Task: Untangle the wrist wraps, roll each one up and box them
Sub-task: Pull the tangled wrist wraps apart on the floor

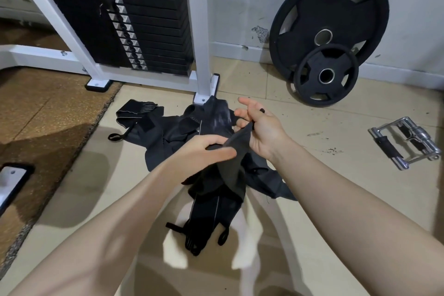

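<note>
- Nearest us, our two bare forearms reach over the tiled floor.
- Our left hand pinches a dark wrist wrap raised above the tangled pile.
- Our right hand grips the same wrap's upper end, index finger and thumb spread.
- Another wrap lies apart, leftward.
- Two weight plates lean against the wall.
</note>
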Motion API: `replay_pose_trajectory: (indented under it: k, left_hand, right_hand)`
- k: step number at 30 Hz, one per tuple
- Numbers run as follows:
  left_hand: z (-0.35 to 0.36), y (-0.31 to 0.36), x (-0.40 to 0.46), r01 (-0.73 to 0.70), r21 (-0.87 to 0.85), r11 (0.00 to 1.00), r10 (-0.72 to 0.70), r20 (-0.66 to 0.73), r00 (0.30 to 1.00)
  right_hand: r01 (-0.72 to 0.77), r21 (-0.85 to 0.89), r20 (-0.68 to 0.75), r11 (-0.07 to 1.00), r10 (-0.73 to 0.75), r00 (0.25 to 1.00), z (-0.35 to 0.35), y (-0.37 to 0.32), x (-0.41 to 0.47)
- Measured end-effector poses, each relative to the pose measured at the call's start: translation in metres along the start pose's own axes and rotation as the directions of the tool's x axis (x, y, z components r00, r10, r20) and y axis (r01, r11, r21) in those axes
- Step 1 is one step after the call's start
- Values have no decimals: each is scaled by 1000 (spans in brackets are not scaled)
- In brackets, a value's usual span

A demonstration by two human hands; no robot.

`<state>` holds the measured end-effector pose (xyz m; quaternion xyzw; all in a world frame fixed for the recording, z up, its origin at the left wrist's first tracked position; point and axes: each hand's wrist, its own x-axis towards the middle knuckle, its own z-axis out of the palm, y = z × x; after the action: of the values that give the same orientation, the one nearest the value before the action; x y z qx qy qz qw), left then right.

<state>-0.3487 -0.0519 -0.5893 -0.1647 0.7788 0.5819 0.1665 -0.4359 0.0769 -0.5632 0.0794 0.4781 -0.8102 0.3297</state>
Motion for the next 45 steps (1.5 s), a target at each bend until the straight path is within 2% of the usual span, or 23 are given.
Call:
replay_pose_trajectory:
  k: [2, 3, 5, 6, 7, 9, 11, 14, 18, 19, 21, 23, 25, 26, 28, 29, 32, 34, 35, 40, 42, 44, 45]
  left_hand:
    - [8, -1, -9, -52, 113, 992, 63, -99, 993]
    - [11, -2, -12, -63, 92, 994, 80, -201, 976]
    - [14, -4, -15, -119, -161, 980, 61, -326, 943]
    - [13, -1, -18, -149, -318, 936, 35, -336, 941]
    - [9, 1, -17, -163, -475, 865, 0, -325, 946]
    - [1, 5, -18, -173, -669, 723, -43, -293, 955]
    - [-7, 11, -21, -205, -719, 664, -32, -301, 953]
    - [-17, 16, -22, -294, -719, 630, -87, -441, 893]
    - [-28, 6, -23, -425, -789, 444, -258, -567, 782]
    - [-31, 2, -21, -435, -787, 438, -265, -575, 774]
    - [-39, -11, -12, -342, -773, 533, -312, -556, 770]
    - [-43, -24, -3, -90, -669, 737, -394, -534, 748]
    - [-39, -33, 0, 115, -441, 890, -386, -596, 704]
    - [-34, -35, -3, 145, -296, 944, -310, -647, 697]
    - [-21, -32, -9, 30, -72, 997, -70, -663, 746]
    - [-13, -28, -13, -49, -19, 999, 28, -607, 795]
    - [6, -23, -21, -180, 187, 966, 225, -263, 938]
    - [12, -27, -22, -242, 331, 912, 284, -86, 955]
    - [13, -29, -23, -262, 334, 906, 298, -61, 953]
    - [13, -33, -34, -377, 206, 903, 405, -113, 908]
    - [16, -29, -35, -333, 179, 926, 375, -331, 866]
    - [15, -22, -33, -240, 99, 966, 254, -556, 792]
    - [13, -20, -31, -207, 87, 974, 217, -603, 768]
  right_hand:
    - [7, 95, -2, 995, -7, 1000, 4, 0, 2]
    - [16, 131, 14, 991, -18, 1000, 5, 0, 2]
    - [52, 88, 53, 995, -57, 997, 3, -3, 1]
    - [66, -23, 98, 998, -64, 993, -1, -4, 0]
    - [67, -219, 150, 973, -34, 988, -9, -1, 2]
    - [32, -570, 226, 821, 119, 967, -22, 8, -2]
    - [-13, -719, 243, 695, 269, 932, -39, 21, -1]
    - [40, -841, 262, 540, 341, 903, -51, 25, -5]
    - [124, -961, 211, 248, 364, 907, -70, 29, -1]
    - [143, -959, 233, 245, 390, 891, -76, 31, 2]
    - [95, -937, 224, 337, 369, 902, -82, 30, 3]
    - [2, -830, 172, 558, 253, 952, -72, 23, -3]
    - [-28, -667, 79, 744, 108, 991, -61, 18, -2]
    - [-26, -596, 32, 803, 56, 998, -55, 16, -1]
    - [-33, -464, -29, 885, 22, 999, -43, 13, 2]
    - [-67, -420, -45, 905, 53, 998, -35, 10, 1]
    - [-215, -293, -78, 932, 201, 977, -17, 8, -5]
    - [-329, -182, -70, 927, 322, 944, -11, 7, -12]
    - [-373, -140, -54, 917, 369, 928, -10, 7, -16]
    - [-401, 78, 34, 913, 399, 916, -16, 11, -23]
    - [-407, 102, 82, 908, 400, 913, -14, 15, -27]
    - [-395, -44, 140, 918, 397, 907, -12, 20, -31]
    - [-371, -130, 162, 920, 389, 907, -10, 21, -34]
